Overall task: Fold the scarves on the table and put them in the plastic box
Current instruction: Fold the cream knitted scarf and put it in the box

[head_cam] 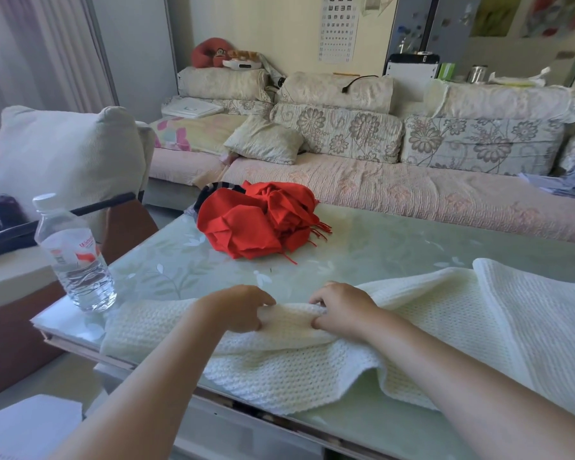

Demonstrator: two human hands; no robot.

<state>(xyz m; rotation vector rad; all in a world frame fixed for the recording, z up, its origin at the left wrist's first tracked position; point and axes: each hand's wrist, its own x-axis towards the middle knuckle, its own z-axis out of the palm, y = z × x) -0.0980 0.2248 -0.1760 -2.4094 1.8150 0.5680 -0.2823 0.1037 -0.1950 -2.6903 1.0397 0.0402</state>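
A cream knitted scarf (445,313) lies spread across the near side of the glass table (379,247), its right part draped toward the edge. My left hand (236,305) and my right hand (342,307) pinch a raised fold of this scarf between them, close together. Farther back on the table sits a crumpled red scarf (256,224) with fringe, and a dark striped cloth (213,189) peeks out behind it. No plastic box can be made out.
A clear water bottle (75,257) stands at the table's left corner. A white cushion (67,161) rests on a chair to the left. A floral sofa (379,180) runs behind the table. A white surface (30,423) shows at lower left.
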